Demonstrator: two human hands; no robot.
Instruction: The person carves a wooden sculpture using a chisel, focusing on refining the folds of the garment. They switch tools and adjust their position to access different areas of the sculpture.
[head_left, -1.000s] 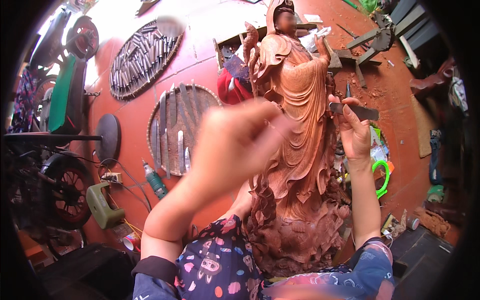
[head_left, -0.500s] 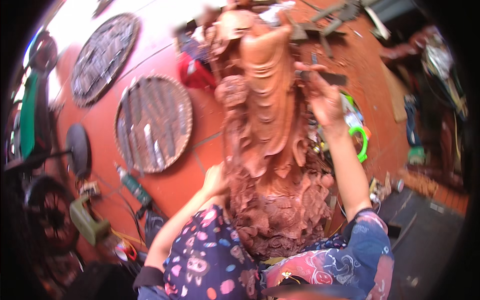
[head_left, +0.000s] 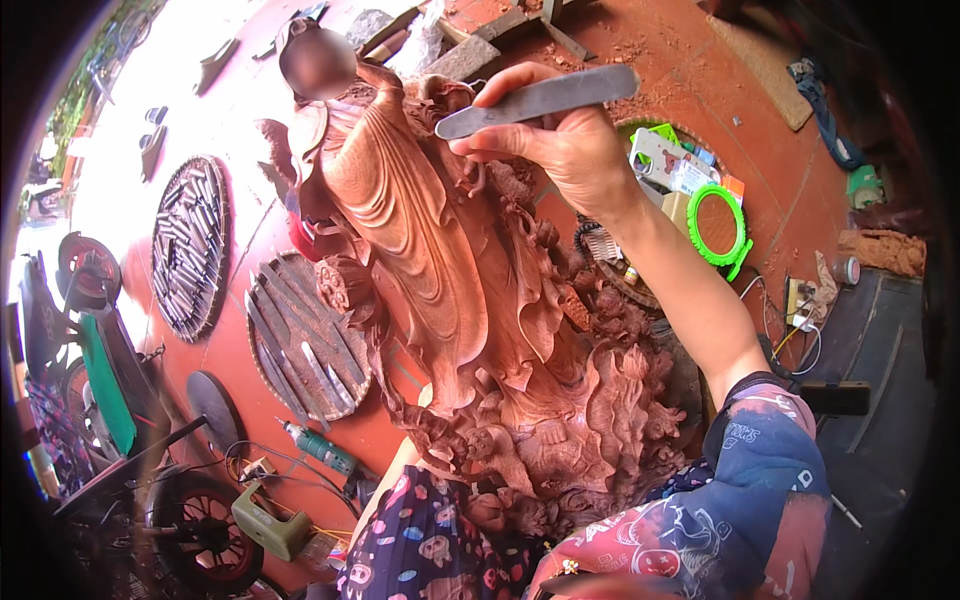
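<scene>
A tall reddish-brown carved wooden statue of a robed figure leans across my lap, its ornate base near my patterned clothing. My right hand grips a flat grey metal carving tool, whose rounded end rests by the statue's upper right side. My left hand is hidden behind the statue; only a bit of the left forearm shows below the base.
Two round trays of chisels lie on the red floor at left. A green power tool, a small bottle and a wheel lie lower left. A green ring, boxes and cables lie at right.
The view has swung and closed in on the statue. My left hand dropped from in front of the statue to behind it. My right hand now holds the metal tool against the upper carving.
</scene>
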